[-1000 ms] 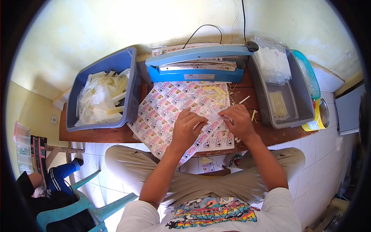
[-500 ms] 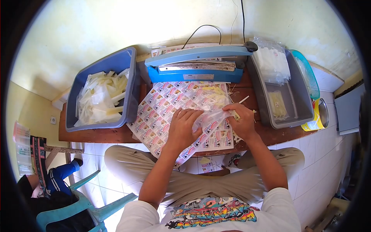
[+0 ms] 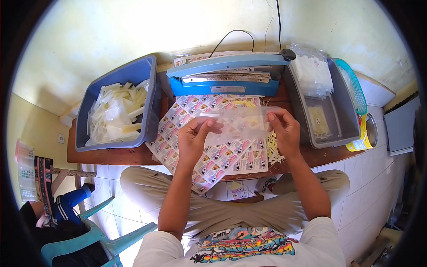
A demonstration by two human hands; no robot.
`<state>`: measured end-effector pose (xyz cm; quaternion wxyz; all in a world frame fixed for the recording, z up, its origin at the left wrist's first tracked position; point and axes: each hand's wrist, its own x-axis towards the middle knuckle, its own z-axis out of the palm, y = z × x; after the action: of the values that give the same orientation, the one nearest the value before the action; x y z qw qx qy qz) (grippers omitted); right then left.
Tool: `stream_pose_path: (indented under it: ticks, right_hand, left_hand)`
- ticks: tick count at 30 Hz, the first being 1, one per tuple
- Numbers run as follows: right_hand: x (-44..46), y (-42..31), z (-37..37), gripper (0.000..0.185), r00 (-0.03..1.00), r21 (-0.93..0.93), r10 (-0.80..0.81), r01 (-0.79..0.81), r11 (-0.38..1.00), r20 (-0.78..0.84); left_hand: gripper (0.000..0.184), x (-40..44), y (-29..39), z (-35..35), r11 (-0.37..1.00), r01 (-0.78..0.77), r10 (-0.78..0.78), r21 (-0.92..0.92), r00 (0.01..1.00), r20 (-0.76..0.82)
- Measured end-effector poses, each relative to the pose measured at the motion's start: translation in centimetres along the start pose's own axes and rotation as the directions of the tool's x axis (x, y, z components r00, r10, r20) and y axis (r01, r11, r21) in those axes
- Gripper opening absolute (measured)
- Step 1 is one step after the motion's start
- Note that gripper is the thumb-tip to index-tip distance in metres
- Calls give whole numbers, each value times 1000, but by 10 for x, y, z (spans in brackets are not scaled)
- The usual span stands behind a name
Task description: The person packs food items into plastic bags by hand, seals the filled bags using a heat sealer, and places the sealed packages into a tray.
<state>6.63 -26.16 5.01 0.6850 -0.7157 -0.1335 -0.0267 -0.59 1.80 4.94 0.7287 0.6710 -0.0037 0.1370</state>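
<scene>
A clear plastic bag (image 3: 240,127) is stretched between my two hands above the printed paper sheets (image 3: 178,133). My left hand (image 3: 195,137) is closed on the bag's left end, thumb against the fingers. By its fingertips a thin white strip (image 3: 209,115) shows; whether it lies inside the bag I cannot tell. My right hand (image 3: 284,131) pinches the opposite end of the bag. Pale yellow strips (image 3: 273,150) lie on the table below that hand, and more show blurred through the plastic. Behind the bag stands a blue impulse sealer (image 3: 227,84), its arm raised.
On the left is a grey-blue bin (image 3: 153,107) full of pale plastic packets. A grey bin (image 3: 311,133) on the right holds a stack of clear bags (image 3: 311,71) and a filled packet (image 3: 319,121). Beyond it are a turquoise basket (image 3: 362,98) and a yellow tin (image 3: 364,135).
Both hands have lifted off the paper and drawn apart, and the bag, crumpled before, is now spread flat between them. More yellow strips show on the table at the right.
</scene>
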Motion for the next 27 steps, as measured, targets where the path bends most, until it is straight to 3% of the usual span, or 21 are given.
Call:
stream_pose_path:
  ticks: [7,9,14,16,18,21,23,27]
  right_hand:
    - [2,9,0,23,996,12,86,-86,996,11]
    - [-1,16,0,30,988,19,109,-112,994,113]
    - [-6,22,5,41,973,39,152,-161,986,175]
    - [-5,18,4,42,970,12,160,-165,986,181]
    - [-2,12,1,37,941,4,284,-290,957,183]
    - [1,13,-3,34,945,55,288,-299,953,152]
    - [2,8,-4,29,951,68,280,-290,954,130]
    - [5,9,-12,17,946,62,288,-299,952,147]
  left_hand:
    - [29,1,-2,4,998,35,-34,-43,999,21]
    - [30,1,-3,5,998,46,-46,-39,999,10]
    - [28,1,1,7,982,170,-173,-76,984,-30]
    - [25,2,-5,4,984,142,-144,-108,990,-7]
    - [27,1,-5,4,983,119,-118,-139,993,14]
    - [39,1,-2,6,994,26,-16,-110,995,94]
    - [61,2,-18,0,994,43,-31,-100,992,118]
    - [52,3,-25,-6,987,140,-130,-84,985,115]
